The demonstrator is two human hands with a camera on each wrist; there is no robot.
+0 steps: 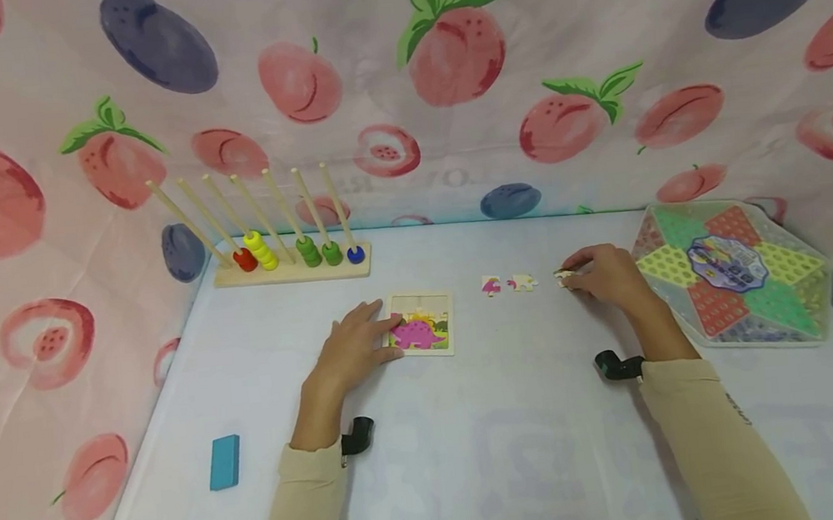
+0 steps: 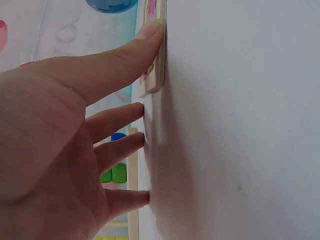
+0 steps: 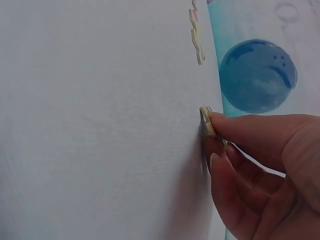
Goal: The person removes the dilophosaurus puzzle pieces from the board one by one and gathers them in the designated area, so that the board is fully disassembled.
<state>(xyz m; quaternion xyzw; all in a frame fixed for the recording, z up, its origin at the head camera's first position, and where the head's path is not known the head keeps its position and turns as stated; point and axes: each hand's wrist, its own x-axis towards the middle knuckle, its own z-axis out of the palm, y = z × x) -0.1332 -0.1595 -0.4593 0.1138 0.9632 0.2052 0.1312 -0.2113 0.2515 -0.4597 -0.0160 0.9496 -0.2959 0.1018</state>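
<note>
A small wooden jigsaw puzzle [image 1: 420, 332] with a pink dinosaur lies on the table, some of its top part bare wood. My left hand [image 1: 353, 346] is spread at its left edge; in the left wrist view the thumb [image 2: 147, 37] touches the puzzle's side and the other fingertips touch the table. To the right, my right hand [image 1: 606, 275] pinches a puzzle piece [image 3: 207, 121] between thumb and fingers, at the table surface. Two loose pieces lie left of it: a pink one [image 1: 491, 285] and a pale yellow one [image 1: 522, 282].
A wooden bead counter [image 1: 290, 275] with upright pegs stands at the back left. A blue block [image 1: 224, 463] lies at the front left. At the right is a hexagonal board-game case [image 1: 729, 263], close to my right hand. A fruit-print cloth [image 1: 368, 72] hangs behind.
</note>
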